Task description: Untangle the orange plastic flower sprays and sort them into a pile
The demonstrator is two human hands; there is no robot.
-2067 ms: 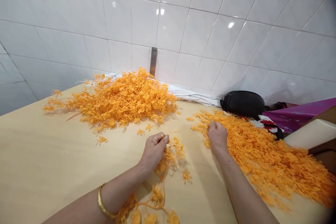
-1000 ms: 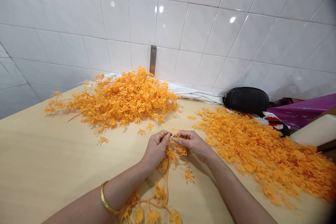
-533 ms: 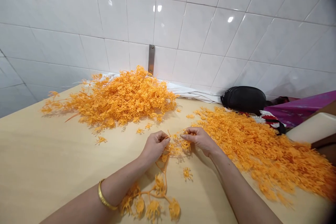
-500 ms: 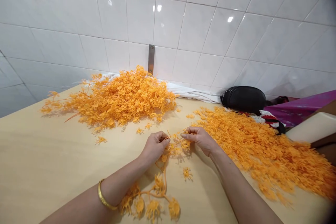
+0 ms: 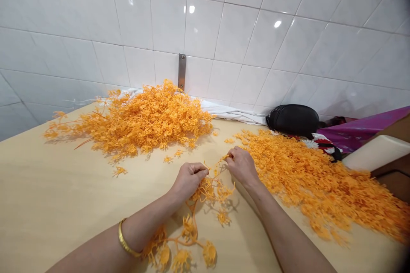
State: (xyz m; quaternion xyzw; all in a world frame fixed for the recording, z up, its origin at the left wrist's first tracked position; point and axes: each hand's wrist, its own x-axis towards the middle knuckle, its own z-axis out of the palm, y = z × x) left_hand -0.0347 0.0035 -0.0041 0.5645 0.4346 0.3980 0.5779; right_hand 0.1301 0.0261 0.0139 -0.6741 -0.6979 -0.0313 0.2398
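Between my hands is a branched orange plastic flower stem (image 5: 193,213), its lower branches with several flower heads lying on the table near my left forearm. My left hand (image 5: 188,181), with a gold bangle on its wrist, pinches the upper part of this stem between thumb and fingers. My right hand (image 5: 241,166) is closed with its fingertips on a small orange flower piece (image 5: 222,160) at the stem's upper right; whether that piece is still joined to the stem I cannot tell. A loose orange flower (image 5: 223,217) lies just below the hands.
A tall heap of orange flower stems (image 5: 144,119) stands at the back left. Loose orange flowers (image 5: 314,179) spread over the right side. Behind them are a black pouch (image 5: 293,119), purple cloth (image 5: 371,130) and a cream-coloured object (image 5: 378,152). A tiled wall (image 5: 205,21) borders the table.
My right hand has turned and drawn slightly up, its fingers now curled around the small flower piece. The left hand keeps its pinch. The view has shifted slightly.
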